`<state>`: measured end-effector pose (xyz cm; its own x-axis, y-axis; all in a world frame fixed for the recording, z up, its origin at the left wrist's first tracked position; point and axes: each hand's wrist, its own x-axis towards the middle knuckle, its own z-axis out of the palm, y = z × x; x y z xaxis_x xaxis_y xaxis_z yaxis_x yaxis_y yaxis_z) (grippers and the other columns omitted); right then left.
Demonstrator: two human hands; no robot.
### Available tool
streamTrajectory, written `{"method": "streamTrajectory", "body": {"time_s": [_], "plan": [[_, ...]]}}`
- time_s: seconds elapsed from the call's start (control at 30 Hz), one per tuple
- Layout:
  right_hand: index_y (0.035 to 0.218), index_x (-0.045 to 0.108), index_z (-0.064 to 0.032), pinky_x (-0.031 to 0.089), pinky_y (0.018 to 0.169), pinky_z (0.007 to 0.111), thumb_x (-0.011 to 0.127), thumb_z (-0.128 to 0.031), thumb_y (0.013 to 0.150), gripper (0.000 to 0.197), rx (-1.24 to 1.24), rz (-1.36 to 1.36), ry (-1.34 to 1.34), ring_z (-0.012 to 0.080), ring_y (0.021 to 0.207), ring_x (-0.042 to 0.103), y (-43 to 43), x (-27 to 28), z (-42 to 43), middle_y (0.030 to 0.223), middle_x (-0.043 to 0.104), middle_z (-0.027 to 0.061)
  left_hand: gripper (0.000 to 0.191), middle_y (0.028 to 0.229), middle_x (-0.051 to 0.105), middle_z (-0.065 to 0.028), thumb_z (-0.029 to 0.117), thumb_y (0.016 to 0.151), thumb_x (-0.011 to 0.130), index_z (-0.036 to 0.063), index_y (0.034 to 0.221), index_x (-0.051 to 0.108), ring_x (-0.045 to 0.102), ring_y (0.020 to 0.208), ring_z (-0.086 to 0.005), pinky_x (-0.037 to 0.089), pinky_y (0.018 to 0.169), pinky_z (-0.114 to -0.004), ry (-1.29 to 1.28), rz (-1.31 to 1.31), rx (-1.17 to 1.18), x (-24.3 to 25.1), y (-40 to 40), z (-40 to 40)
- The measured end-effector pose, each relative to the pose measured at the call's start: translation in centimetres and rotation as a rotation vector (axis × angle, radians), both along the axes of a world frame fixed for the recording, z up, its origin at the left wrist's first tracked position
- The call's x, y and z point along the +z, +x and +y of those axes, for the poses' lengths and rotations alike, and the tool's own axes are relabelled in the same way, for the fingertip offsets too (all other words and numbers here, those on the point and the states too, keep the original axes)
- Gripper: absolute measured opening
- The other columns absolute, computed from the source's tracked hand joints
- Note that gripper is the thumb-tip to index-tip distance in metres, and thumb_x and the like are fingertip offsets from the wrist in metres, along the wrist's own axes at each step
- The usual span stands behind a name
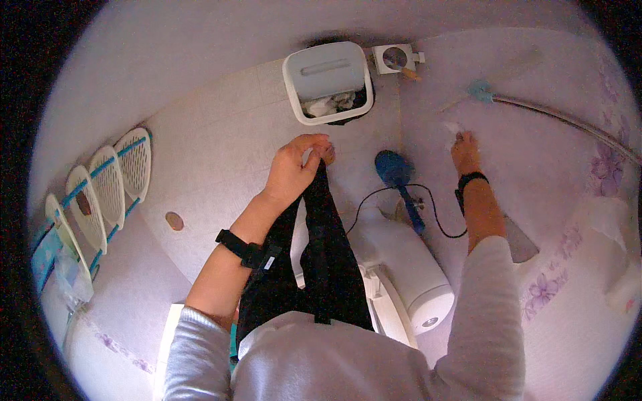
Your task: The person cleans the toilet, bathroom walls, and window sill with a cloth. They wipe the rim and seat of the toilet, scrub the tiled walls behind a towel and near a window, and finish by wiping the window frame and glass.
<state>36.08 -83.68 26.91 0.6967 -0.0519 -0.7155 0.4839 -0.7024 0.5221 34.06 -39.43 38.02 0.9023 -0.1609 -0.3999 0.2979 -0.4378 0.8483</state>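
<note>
My left hand (301, 163) is in front of my body, its fingers bent; whether it holds anything is unclear. Beyond it stands a white waste bin (372, 100) with a grey swing lid (333, 75) tilted and crumpled white paper visible inside. My right hand (466, 150) is by the wall on the right, closed on a piece of thin white material (454, 128), which looks like tissue or a wipe. A blue toilet brush (393, 168) is between my hands, lower than my right hand.
A white toilet (416, 280) with a thin black cable stands at my right. A ribbed shower hose (562, 116) crosses the right wall. A small white square holder (396, 59) is beside the bin. White perforated racks (108, 185) on blue rods are at left, with a floor drain (174, 221) nearby.
</note>
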Motion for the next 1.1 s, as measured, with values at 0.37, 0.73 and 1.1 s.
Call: {"method": "streamTrajectory", "body": {"time_s": [0.37, 0.73, 1.1], "plan": [[0.105, 0.062, -0.0044, 0.043, 0.09, 0.036, 0.052, -0.011, 0.081, 0.027, 0.105, 0.047, -0.064, 0.0277, 0.111, 0.047, 5.7, 5.7, -4.3, 0.11, 0.058, 0.0083, 0.021, 0.101, 0.064, -0.0132, 0.002, 0.086, 0.049, 0.0028, 0.104, 0.061, 0.062, 0.089, -0.0252, 0.049, 0.075, -0.032, -0.15, -0.034, 0.036, -2.7, -0.4, 3.0], [0.137, 0.028, -0.0046, 0.031, 0.104, 0.04, 0.036, -0.013, 0.092, 0.046, 0.474, 0.175, -0.239, 0.0287, 0.13, 0.03, 5.9, 1.7, -5.0, 0.144, 0.026, 0.0111, 0.021, 0.095, 0.064, -0.0157, 0.0, 0.083, 0.051, 0.0005, 0.102, 0.06, 0.063, 0.086, -0.0287, 0.048, 0.075, -0.031, -0.081, -0.117, 0.139, -4.2, -1.4, 3.6], [0.125, 0.044, -0.0025, 0.037, 0.099, 0.04, 0.04, -0.015, 0.089, 0.039, 0.131, 0.645, -0.048, 0.0287, 0.121, 0.041, 1.8, -1.9, -2.4, 0.13, 0.044, 0.0133, 0.022, 0.094, 0.063, -0.0171, -0.001, 0.081, 0.052, 0.0008, 0.101, 0.06, 0.062, 0.085, -0.0325, 0.049, 0.074, -0.034, -0.218, -0.062, 0.326, -5.9, -3.2, 2.8]]}}
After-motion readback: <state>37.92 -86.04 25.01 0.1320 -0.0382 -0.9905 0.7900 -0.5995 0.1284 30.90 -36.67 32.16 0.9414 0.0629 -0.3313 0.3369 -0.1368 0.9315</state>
